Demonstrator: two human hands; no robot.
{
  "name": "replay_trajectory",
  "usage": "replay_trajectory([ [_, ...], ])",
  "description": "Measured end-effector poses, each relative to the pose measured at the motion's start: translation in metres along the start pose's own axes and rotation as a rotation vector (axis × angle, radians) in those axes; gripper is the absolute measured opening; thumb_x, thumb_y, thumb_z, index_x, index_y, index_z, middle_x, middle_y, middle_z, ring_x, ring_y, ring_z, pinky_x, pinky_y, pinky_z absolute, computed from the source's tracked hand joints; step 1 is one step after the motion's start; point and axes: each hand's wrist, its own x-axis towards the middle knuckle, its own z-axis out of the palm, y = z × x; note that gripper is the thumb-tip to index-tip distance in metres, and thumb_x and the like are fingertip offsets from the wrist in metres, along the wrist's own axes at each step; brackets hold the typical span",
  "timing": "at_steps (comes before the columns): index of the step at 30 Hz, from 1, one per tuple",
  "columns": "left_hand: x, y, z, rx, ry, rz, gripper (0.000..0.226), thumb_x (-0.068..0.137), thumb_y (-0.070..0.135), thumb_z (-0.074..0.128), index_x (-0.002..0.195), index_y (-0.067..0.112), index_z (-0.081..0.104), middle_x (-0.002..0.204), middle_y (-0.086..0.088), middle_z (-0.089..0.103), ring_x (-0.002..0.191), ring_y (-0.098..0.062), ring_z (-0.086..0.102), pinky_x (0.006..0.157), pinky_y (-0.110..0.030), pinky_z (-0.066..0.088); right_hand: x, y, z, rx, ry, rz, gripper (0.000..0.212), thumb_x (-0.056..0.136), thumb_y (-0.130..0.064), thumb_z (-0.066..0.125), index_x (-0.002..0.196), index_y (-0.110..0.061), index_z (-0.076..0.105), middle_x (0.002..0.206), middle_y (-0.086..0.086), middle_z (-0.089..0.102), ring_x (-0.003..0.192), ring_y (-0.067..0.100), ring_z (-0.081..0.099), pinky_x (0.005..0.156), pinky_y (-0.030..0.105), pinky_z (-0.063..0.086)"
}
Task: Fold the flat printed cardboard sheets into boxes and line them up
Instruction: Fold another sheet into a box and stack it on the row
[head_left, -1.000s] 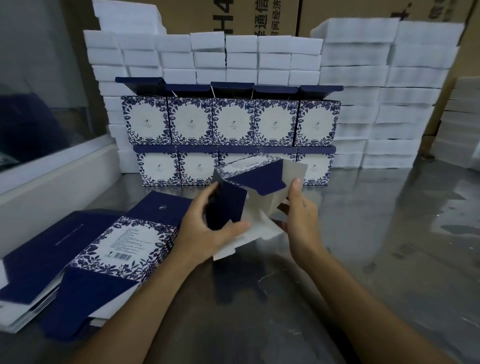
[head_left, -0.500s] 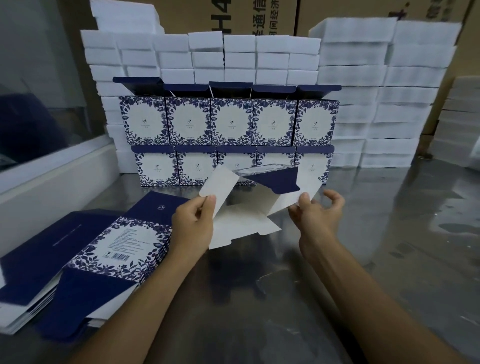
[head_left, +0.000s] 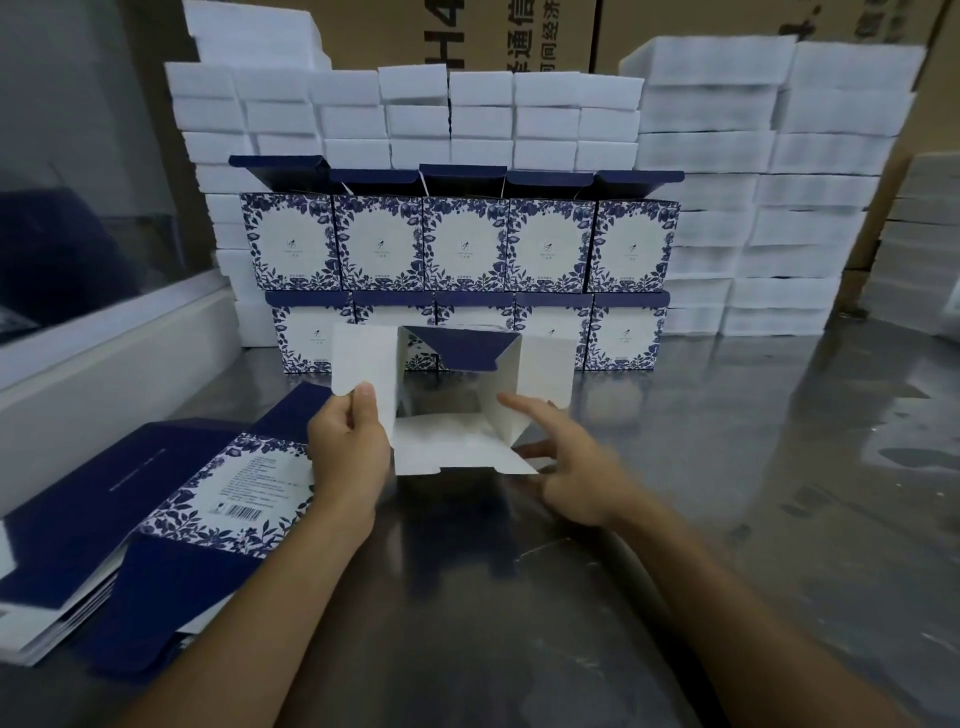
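**Half-folded box on a steel desk**

Steel desk (head_left: 727, 493) carries everything. At left lies a stack of flat printed sheets (head_left: 171, 519). Beside it, the left hand (head_left: 348, 457) pinches a white flap of the half-folded box (head_left: 452, 400) between thumb and fingers. The right hand (head_left: 566, 473) touches the box's right wall, fingers apart and loose. Behind stand two rows of finished boxes (head_left: 462, 244).

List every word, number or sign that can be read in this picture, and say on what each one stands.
"H4", cut off at the top edge: brown carton behind the white blocks.
"通信" and "间经济", partly cut off: same brown carton.
Barcode and small print: label on the top flat sheet, too small to read.
Small logo and print: fronts of the folded boxes, too blurred to read.
Half-folded box between the hands: no text visible.
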Motion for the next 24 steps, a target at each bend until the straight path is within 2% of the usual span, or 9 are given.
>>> replay_trajectory([
  [3,-0.003,0.002,0.002,-0.119,-0.036,-0.049,0.033,0.101,0.023,0.052,0.074,0.003,0.052,0.066,0.000,0.041,0.065,-0.013,0.047,0.062,-0.034,0.056,0.004,-0.002,0.005,0.044,0.199,-0.033,0.022,0.093,-0.019,0.070,0.095,-0.040,0.068,0.092,-0.027,0.059,0.072,-0.003,0.060,0.068,0.015,0.045],
  [5,-0.006,0.005,0.002,-0.147,-0.107,-0.066,0.021,0.096,0.010,0.054,0.077,0.017,0.059,0.069,0.002,0.047,0.070,-0.015,0.051,0.057,-0.037,0.061,0.006,0.001,0.005,-0.007,0.308,-0.050,0.032,0.097,-0.019,0.065,0.068,-0.034,0.063,0.068,-0.015,0.053,0.063,0.000,0.051,0.067,0.026,0.041],
  [6,-0.007,0.006,0.003,-0.143,-0.136,-0.060,0.022,0.094,0.008,0.055,0.081,0.024,0.062,0.074,0.003,0.054,0.073,-0.015,0.054,0.057,-0.038,0.061,0.005,0.001,0.006,-0.014,0.333,-0.046,0.035,0.098,-0.019,0.064,0.065,-0.030,0.062,0.065,-0.013,0.052,0.063,0.001,0.050,0.066,0.027,0.041],
  [9,-0.010,0.004,0.004,-0.120,-0.193,-0.014,0.012,0.096,0.019,0.058,0.090,0.028,0.063,0.088,0.002,0.065,0.084,-0.018,0.065,0.057,-0.034,0.060,0.004,-0.003,0.006,0.048,0.409,-0.006,0.020,0.099,-0.021,0.062,0.086,-0.014,0.076,0.080,-0.006,0.072,0.075,0.001,0.066,0.075,0.028,0.055],
  [13,-0.014,-0.002,0.005,0.206,-0.238,0.232,0.033,0.102,0.038,0.041,0.076,0.020,0.053,0.076,-0.026,0.059,0.062,-0.034,0.066,0.039,-0.014,0.045,0.005,-0.007,0.007,0.078,0.540,0.032,0.015,0.097,-0.023,0.066,0.096,-0.013,0.077,0.089,-0.005,0.077,0.080,0.005,0.072,0.081,0.031,0.060],
  [14,-0.016,-0.002,0.005,0.233,-0.257,0.263,0.036,0.102,0.040,0.036,0.076,0.021,0.052,0.072,-0.024,0.059,0.058,-0.029,0.065,0.039,-0.017,0.047,0.005,-0.007,0.006,0.090,0.571,0.045,0.012,0.095,-0.023,0.068,0.094,-0.015,0.077,0.088,-0.006,0.077,0.078,0.003,0.071,0.080,0.032,0.060],
  [16,-0.019,-0.001,0.004,0.271,-0.270,0.347,0.042,0.099,0.045,0.029,0.074,0.018,0.050,0.060,-0.011,0.056,0.054,-0.021,0.064,0.046,-0.037,0.055,0.005,-0.009,0.007,0.103,0.611,0.063,0.006,0.092,-0.024,0.072,0.092,-0.019,0.076,0.085,-0.010,0.075,0.075,0.001,0.070,0.079,0.032,0.061],
  [18,-0.021,0.000,0.002,0.293,-0.263,0.411,0.046,0.096,0.048,0.026,0.071,0.015,0.047,0.057,-0.004,0.053,0.053,-0.025,0.063,0.052,-0.050,0.053,0.004,-0.010,0.008,0.098,0.638,0.076,0.006,0.089,-0.027,0.075,0.091,-0.022,0.076,0.083,-0.012,0.074,0.074,-0.001,0.069,0.077,0.031,0.061],
  [24,-0.021,0.002,0.001,0.317,-0.270,0.480,0.041,0.101,0.033,0.040,0.063,0.018,0.039,0.055,-0.008,0.052,0.054,-0.035,0.062,0.046,-0.048,0.043,0.004,-0.013,0.009,0.127,0.734,0.054,0.006,0.083,-0.025,0.082,0.082,-0.026,0.077,0.071,-0.021,0.071,0.068,-0.003,0.069,0.067,0.017,0.056],
])
